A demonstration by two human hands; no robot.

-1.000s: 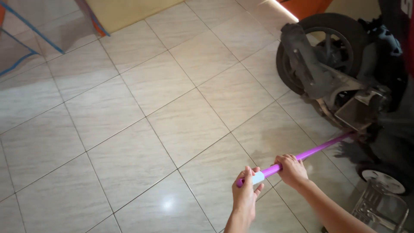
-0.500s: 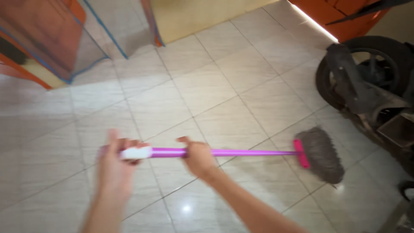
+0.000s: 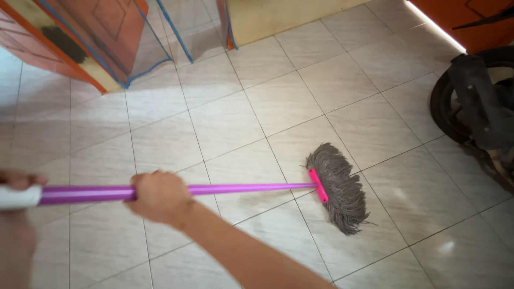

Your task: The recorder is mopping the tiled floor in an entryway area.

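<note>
- floor (image 3: 300, 101): pale square tiles with a wet sheen near the bottom right. compared with half a second ago, more of it is in view ahead of me, and the orange and blue frame (image 3: 115, 48) at top left sits closer.
- scooter (image 3: 482, 112): dark wheel and bodywork at the right edge. a second ago the mop reached in beside it; now the two are well apart.
- mop (image 3: 251, 188): purple shaft running left to right, pink bracket, grey string head (image 3: 340, 187) lying flat on the tiles right of centre. the head has come back from the scooter side into open floor, so i judge the stroke is drawing it across the tiles toward me.
- right hand (image 3: 159, 195): wrapped closed around the shaft at mid-length, forearm crossing the lower frame. it sits in much the same place on the shaft as half a second ago.
- left hand (image 3: 16, 214): at the left edge, blurred, closed on the white end grip (image 3: 19, 197) of the shaft.
</note>
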